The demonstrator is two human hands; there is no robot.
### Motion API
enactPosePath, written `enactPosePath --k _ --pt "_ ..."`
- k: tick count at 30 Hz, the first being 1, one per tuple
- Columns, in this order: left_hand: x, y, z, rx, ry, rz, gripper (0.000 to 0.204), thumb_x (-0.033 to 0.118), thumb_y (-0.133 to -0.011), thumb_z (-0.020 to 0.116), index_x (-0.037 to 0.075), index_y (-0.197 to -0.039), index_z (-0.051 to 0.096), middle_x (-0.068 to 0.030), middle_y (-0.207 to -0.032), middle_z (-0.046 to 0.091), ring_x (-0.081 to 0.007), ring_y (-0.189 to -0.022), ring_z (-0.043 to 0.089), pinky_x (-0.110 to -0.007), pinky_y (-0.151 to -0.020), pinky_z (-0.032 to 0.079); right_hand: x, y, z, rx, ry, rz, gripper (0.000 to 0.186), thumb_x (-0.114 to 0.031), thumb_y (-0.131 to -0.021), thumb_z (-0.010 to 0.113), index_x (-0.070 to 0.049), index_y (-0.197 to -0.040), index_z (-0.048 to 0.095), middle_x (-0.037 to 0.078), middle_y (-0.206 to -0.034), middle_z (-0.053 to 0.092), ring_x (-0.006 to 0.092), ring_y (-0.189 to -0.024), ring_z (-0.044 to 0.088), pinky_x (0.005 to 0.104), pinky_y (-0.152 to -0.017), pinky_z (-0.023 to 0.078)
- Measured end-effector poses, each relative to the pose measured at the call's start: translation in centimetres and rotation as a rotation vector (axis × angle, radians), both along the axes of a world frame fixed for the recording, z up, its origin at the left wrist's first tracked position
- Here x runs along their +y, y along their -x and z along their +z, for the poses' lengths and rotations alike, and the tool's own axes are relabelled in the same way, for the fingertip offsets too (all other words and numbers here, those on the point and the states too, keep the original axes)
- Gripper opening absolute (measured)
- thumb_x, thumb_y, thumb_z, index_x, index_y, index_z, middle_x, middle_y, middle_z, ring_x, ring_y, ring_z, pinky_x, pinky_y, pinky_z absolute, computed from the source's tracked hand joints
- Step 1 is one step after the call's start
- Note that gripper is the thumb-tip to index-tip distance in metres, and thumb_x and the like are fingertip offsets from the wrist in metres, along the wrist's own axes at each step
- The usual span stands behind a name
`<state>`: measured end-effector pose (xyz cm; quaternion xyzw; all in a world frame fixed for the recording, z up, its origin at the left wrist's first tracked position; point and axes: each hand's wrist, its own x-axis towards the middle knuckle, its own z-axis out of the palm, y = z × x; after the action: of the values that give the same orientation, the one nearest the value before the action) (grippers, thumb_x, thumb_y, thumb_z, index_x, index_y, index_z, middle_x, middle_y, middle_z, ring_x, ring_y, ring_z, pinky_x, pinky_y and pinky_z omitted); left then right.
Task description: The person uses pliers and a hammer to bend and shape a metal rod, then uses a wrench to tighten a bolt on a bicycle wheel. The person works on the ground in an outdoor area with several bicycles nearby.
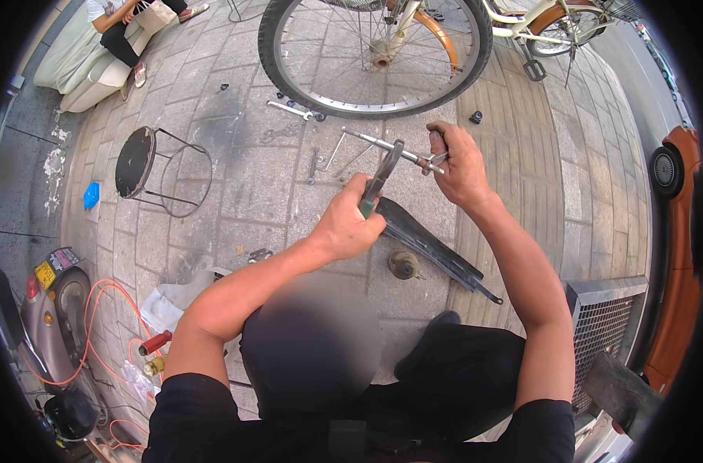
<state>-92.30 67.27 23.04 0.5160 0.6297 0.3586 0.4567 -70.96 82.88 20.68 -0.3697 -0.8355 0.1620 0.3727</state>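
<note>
My left hand [345,220] is closed around the handle of green-handled pliers [384,167]. The jaws of the pliers point up and away, and meet the middle of a slim metal rod [394,145]. My right hand [461,166] pinches the near end of that rod between thumb and fingers, where small fittings sit on it. I hold both things in the air over the paving. Below them lies a long black plastic guard [432,241], with a small round brownish metal part [403,265] beside it.
Ahead stands a bicycle wheel [374,109], with wrenches [291,109] and a hex key [335,150] on the ground nearby. A round stool [135,162] lies tipped at left, near a scooter [46,309] and an orange hose [89,309]. A metal mesh crate [608,285] stands right.
</note>
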Motion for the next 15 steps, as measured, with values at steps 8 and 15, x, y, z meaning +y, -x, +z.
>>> enactPosePath --k 8,15 --pt "-0.1 0.2 -0.7 -0.112 0.011 0.019 0.027 0.01 -0.085 0.066 0.005 -0.11 0.058 -0.0017 -0.093 0.056 -0.0147 -0.088 0.054 -0.034 -0.082 0.048 -0.7 0.6 0.3 -0.049 0.014 0.051 0.02 -0.011 -0.095 0.073 -0.007 -0.114 0.067 0.017 -0.089 0.071 0.0418 -0.087 0.069 0.0523 -0.078 0.054" --pt "0.1 0.7 -1.3 0.095 -0.004 0.098 0.027 0.011 -0.086 0.067 0.004 -0.11 0.059 -0.0006 -0.091 0.057 -0.0136 -0.083 0.054 -0.033 -0.076 0.048 -0.4 -1.1 1.4 -0.247 -0.198 0.009 0.012 -0.013 -0.097 0.073 -0.01 -0.107 0.067 0.013 -0.077 0.07 0.0386 -0.071 0.069 0.0493 -0.064 0.053"
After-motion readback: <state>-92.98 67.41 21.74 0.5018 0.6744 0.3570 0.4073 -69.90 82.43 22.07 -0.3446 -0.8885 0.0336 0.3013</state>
